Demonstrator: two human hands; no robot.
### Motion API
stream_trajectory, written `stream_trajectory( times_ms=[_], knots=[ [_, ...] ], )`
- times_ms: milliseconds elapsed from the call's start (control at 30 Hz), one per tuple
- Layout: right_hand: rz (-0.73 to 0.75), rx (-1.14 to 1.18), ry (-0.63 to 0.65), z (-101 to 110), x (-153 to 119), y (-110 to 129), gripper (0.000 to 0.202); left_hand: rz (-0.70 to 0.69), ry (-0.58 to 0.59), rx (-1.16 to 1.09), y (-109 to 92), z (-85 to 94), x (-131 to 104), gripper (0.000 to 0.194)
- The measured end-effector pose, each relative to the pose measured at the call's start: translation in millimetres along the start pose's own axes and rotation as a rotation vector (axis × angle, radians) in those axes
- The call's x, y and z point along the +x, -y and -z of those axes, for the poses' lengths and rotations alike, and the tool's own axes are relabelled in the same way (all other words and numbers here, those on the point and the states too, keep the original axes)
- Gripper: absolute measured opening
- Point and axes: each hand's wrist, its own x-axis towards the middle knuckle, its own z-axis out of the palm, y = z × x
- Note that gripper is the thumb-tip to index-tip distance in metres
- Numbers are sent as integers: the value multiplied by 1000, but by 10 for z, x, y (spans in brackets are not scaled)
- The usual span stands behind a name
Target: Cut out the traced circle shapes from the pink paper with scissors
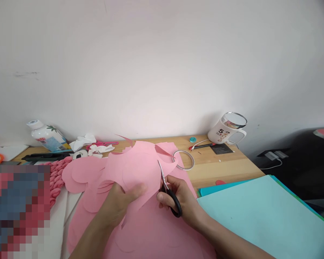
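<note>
My left hand (pixel 121 201) grips a sheet of pink paper (pixel 142 167), its thumb lying on top and its fingers hidden underneath. Curved cuts run along the sheet's edges, and thin pointed strips stick out from it. In my right hand (pixel 179 198) is a pair of scissors (pixel 164 180) with black handles, the blades pointing up and away at the paper's right side. Under my hands lie larger pink sheets (pixel 162 230). Several cut pink paper circles (pixel 82 169) overlap to the left of my left hand.
Behind the paper is a roll of tape (pixel 187 167). A white mug (pixel 226 129) stands near the wall, a cable and red-black pen (pixel 202 146) beside it. Blue paper sheets (pixel 259 212) lie right. Toward the left are a white bottle (pixel 50 136), crumpled tissues (pixel 83 141) and pink braided yarn (pixel 58 178).
</note>
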Motion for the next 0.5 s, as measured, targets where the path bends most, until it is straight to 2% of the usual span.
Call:
stream_trajectory(
  times_ms=[167,200,233,267,300,500],
  knots=[
    [114,41,-103,14,6,6,24,25,316,-344,-18,60,57,42],
    [131,51,-126,20,5,4,23,60,382,-406,-19,62,65,40],
    [144,60,-145,26,5,1,23,92,400,-443,-19,55,68,35],
    [152,65,-157,29,4,-2,24,102,365,-462,-20,40,64,27],
    [155,65,-162,31,4,-5,25,57,330,-468,-21,18,54,20],
    [117,63,-145,-5,-4,-10,28,-69,249,-324,-19,-68,17,26]
  ],
)
